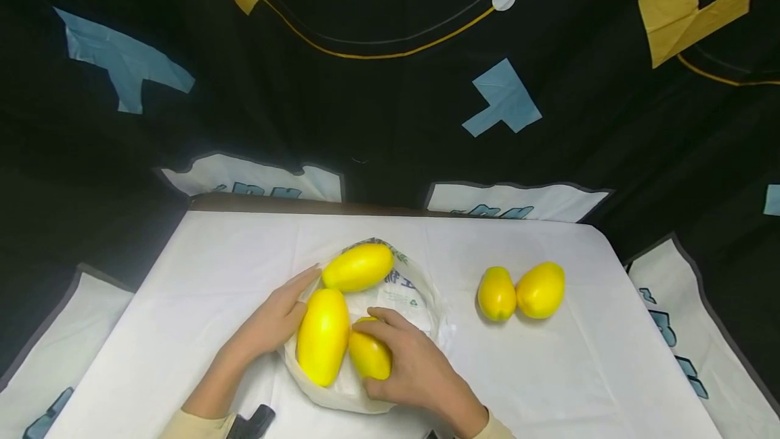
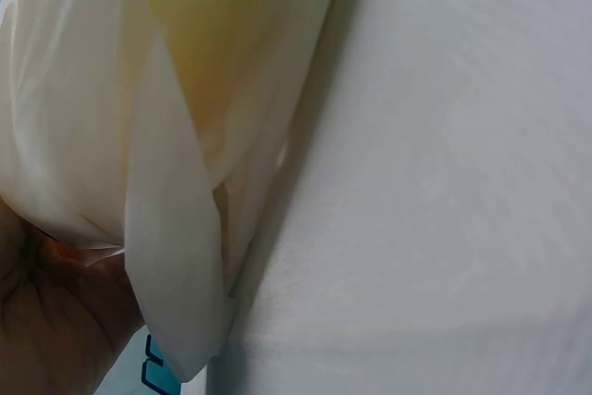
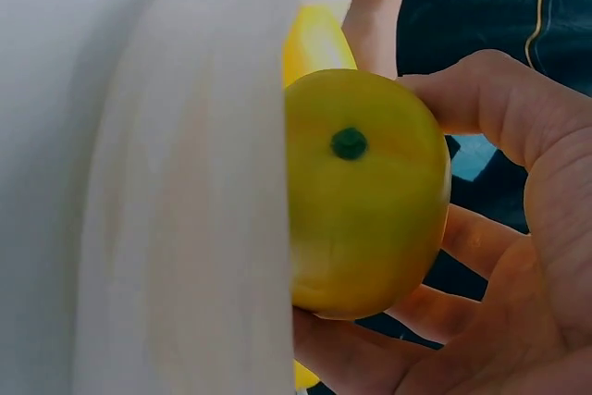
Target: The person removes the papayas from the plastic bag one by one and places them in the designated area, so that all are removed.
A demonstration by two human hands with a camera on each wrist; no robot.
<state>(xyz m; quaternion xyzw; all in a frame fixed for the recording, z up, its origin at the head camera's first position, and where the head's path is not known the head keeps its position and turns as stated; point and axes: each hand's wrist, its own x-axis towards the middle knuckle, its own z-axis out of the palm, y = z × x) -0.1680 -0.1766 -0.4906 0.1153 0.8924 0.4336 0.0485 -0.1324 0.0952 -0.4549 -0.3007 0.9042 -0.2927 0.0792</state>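
A white plastic bag (image 1: pixel 317 395) stands with its mouth spread on the table. Inside it lie a large long yellow mango (image 1: pixel 323 337) and another mango (image 1: pixel 358 267) behind that one. My right hand (image 1: pixel 417 361) grips a smaller yellow mango (image 1: pixel 369 351) at the bag's near right side. The right wrist view shows this mango (image 3: pixel 365 201) end-on with a green stem spot, thumb and fingers around it and the bag wall covering part. At the left rim, my left hand (image 1: pixel 277 314) holds the bag, thumb beside the large mango; in the left wrist view the bag (image 2: pixel 176 210) hides its fingers.
Two more yellow mangoes, one smaller (image 1: pixel 496 294) and one larger (image 1: pixel 541 290), lie side by side on the white-covered table (image 1: pixel 548 371), right of the bag. A dark cloth (image 1: pixel 365 127) with blue and yellow patches hangs behind the table's far edge.
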